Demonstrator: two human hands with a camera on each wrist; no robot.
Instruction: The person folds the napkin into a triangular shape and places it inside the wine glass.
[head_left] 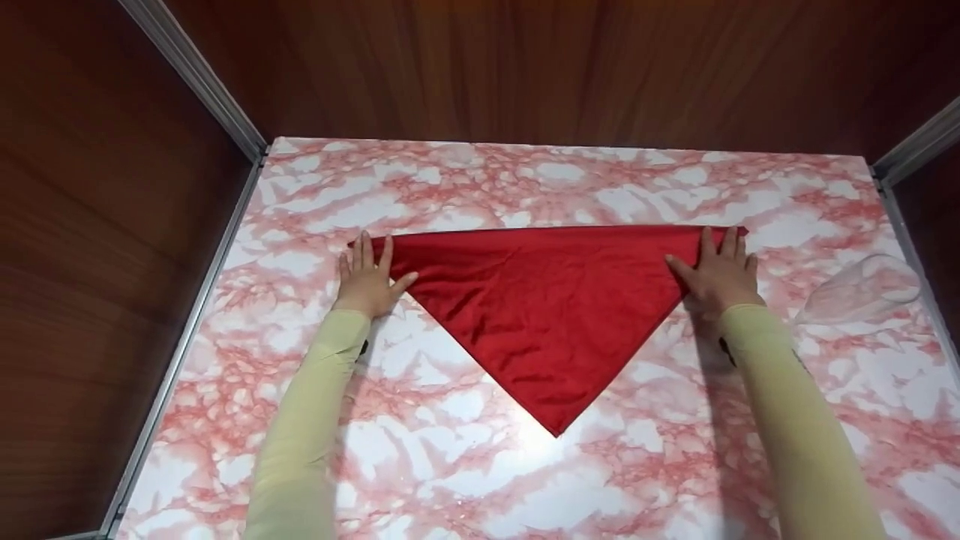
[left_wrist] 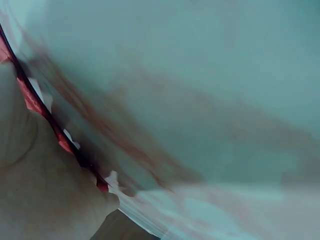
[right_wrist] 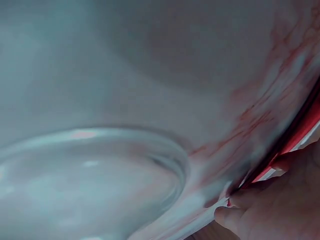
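Note:
A red cloth [head_left: 555, 315], shaped as a triangle, lies spread with its long edge at the far side and one point toward the person. The left hand [head_left: 367, 283] rests flat with spread fingers on the cloth's left corner. On the right corner lies the right hand [head_left: 721, 276], its fingers spread and straight too. Small wrinkles run across the cloth's left half. In the left wrist view the cloth's edge [left_wrist: 32, 100] shows beside the hand; the right wrist view has the red edge [right_wrist: 300, 125] near the fingers.
A clear, see-through glass-like vessel [head_left: 862, 289] lies on the table right of the right hand. The table [head_left: 465, 480] has a red and white marbled top. Dark wood panels [head_left: 525, 75] with metal rails enclose its back and sides.

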